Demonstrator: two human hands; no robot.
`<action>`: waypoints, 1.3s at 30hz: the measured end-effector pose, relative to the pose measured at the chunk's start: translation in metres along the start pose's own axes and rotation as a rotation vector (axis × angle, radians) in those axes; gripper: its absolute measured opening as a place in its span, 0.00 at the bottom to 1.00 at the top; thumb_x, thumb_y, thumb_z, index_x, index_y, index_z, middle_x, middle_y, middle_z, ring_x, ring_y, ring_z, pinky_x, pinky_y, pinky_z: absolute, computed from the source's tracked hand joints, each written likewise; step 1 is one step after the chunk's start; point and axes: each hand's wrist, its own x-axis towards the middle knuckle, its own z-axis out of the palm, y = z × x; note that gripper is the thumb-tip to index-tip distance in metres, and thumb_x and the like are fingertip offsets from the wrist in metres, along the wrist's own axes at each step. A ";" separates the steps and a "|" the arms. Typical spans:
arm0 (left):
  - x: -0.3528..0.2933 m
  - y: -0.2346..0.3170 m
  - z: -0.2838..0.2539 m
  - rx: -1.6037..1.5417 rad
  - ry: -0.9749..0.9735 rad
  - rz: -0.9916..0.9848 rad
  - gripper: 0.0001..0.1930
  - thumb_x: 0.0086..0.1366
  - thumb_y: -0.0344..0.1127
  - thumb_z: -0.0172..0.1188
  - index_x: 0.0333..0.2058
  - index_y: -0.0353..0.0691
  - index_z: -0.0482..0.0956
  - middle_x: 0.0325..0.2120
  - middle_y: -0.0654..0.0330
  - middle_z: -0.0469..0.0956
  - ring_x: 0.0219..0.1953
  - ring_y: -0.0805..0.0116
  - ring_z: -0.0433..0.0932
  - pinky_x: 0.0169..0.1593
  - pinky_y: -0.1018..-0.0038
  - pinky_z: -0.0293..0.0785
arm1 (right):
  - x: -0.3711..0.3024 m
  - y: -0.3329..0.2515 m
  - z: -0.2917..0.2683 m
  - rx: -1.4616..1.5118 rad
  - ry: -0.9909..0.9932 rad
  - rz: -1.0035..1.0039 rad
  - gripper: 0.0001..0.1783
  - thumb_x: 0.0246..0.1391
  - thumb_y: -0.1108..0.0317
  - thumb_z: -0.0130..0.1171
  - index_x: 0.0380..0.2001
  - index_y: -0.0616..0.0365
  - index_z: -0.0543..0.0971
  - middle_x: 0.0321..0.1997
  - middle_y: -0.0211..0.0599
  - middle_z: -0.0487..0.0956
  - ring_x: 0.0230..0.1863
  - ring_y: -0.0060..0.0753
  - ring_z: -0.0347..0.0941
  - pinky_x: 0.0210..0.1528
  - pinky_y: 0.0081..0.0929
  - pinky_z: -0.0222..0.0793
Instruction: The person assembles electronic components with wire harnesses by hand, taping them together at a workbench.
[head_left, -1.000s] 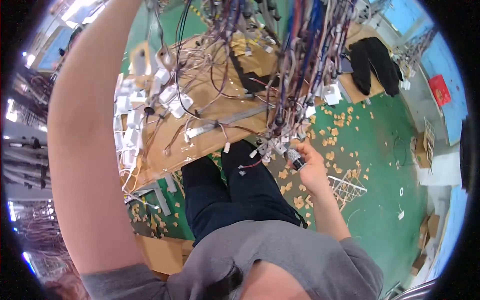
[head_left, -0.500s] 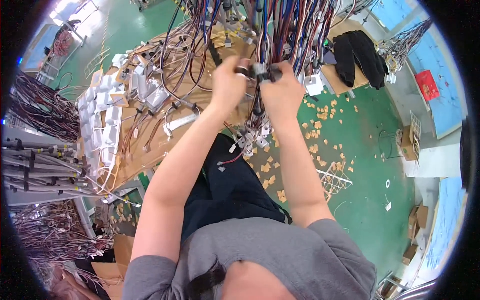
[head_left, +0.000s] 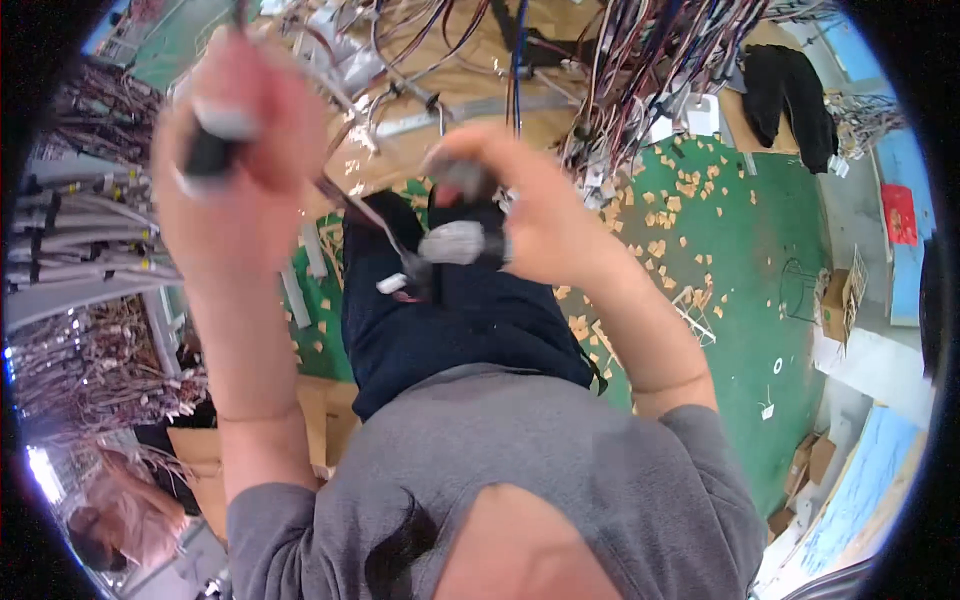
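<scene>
My left hand (head_left: 240, 160), smeared by motion, is raised at the upper left with its fingers curled. Dark and white wraps show on its fingers. From beside it a thin dark wire lead (head_left: 375, 220) hangs down over my trousers and ends near a small white connector (head_left: 392, 284). The lead seems to be in that hand, though the grip itself is blurred. My right hand (head_left: 545, 215) is in front of my lap, thumb and fingers apart, with grey and black wraps on them. Nothing shows clearly between its fingers. Behind it hangs a thick bundle of coloured wires (head_left: 650, 60).
A brown board (head_left: 400, 160) bearing wires and white parts lies ahead. Dark clothing (head_left: 790, 100) rests at the far right. Cable bundles (head_left: 85, 235) line the left side. Tan scraps (head_left: 690, 190) litter the green floor. Another person (head_left: 125, 515) is at the lower left.
Both hands have come away from the hanging wire bundle. My left hand has swung left and toward me, with a lead beside it; the right has come down before my lap. The view has shifted.
</scene>
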 end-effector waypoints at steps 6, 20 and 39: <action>0.030 0.064 -0.019 0.610 0.441 0.261 0.09 0.60 0.35 0.47 0.32 0.37 0.72 0.13 0.64 0.63 0.12 0.76 0.58 0.15 0.80 0.55 | -0.011 0.043 0.007 -0.247 -0.069 0.257 0.14 0.42 0.78 0.54 0.36 0.59 0.72 0.30 0.35 0.75 0.33 0.30 0.71 0.37 0.25 0.65; 0.112 0.041 -0.078 0.938 0.436 0.284 0.09 0.60 0.30 0.43 0.24 0.38 0.72 0.10 0.71 0.56 0.11 0.81 0.52 0.15 0.81 0.44 | 0.032 0.106 0.023 -0.790 -0.152 0.577 0.17 0.45 0.62 0.48 0.37 0.58 0.76 0.30 0.49 0.77 0.36 0.43 0.75 0.41 0.35 0.67; 0.124 0.014 -0.137 1.438 0.605 0.207 0.13 0.54 0.31 0.46 0.35 0.37 0.77 0.20 0.63 0.69 0.24 0.74 0.64 0.29 0.77 0.60 | -0.070 -0.016 -0.121 0.206 -0.134 0.598 0.24 0.46 0.50 0.55 0.13 0.60 0.71 0.13 0.28 0.67 0.16 0.20 0.60 0.18 0.19 0.50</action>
